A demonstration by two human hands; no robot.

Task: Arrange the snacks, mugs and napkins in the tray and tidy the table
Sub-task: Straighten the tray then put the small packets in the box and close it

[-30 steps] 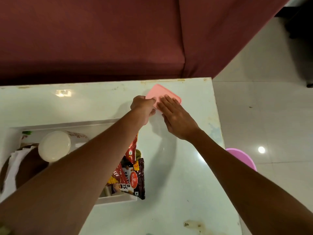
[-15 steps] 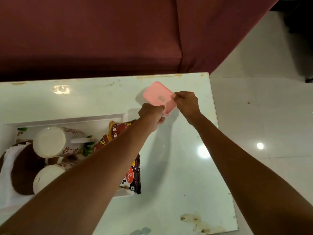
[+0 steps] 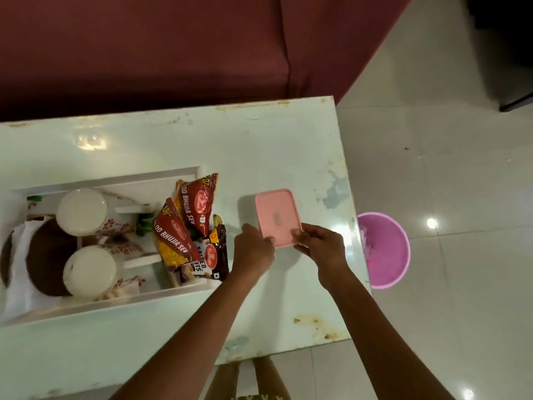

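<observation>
Both hands grip the near edge of a pink lid [image 3: 277, 217]: the left hand [image 3: 253, 251] pinches its near left corner, the right hand [image 3: 320, 246] clamps its near right corner with the thumb on top. Whether the lid rests on the pale surface [image 3: 259, 145] or is held just above it cannot be told.

Just left of the lid is a white tray [image 3: 115, 184]. At the tray's right end lie red snack packets [image 3: 184, 226], one dark packet hanging over the rim. Left of them two floral mugs [image 3: 86, 215] lie on their sides, handles pointing right. A white napkin [image 3: 17, 272] sits at the far left end beside a brown round thing.

A pink bucket [image 3: 386, 249] stands on the floor right of the surface. A maroon sofa [image 3: 173, 47] runs along the far side.
</observation>
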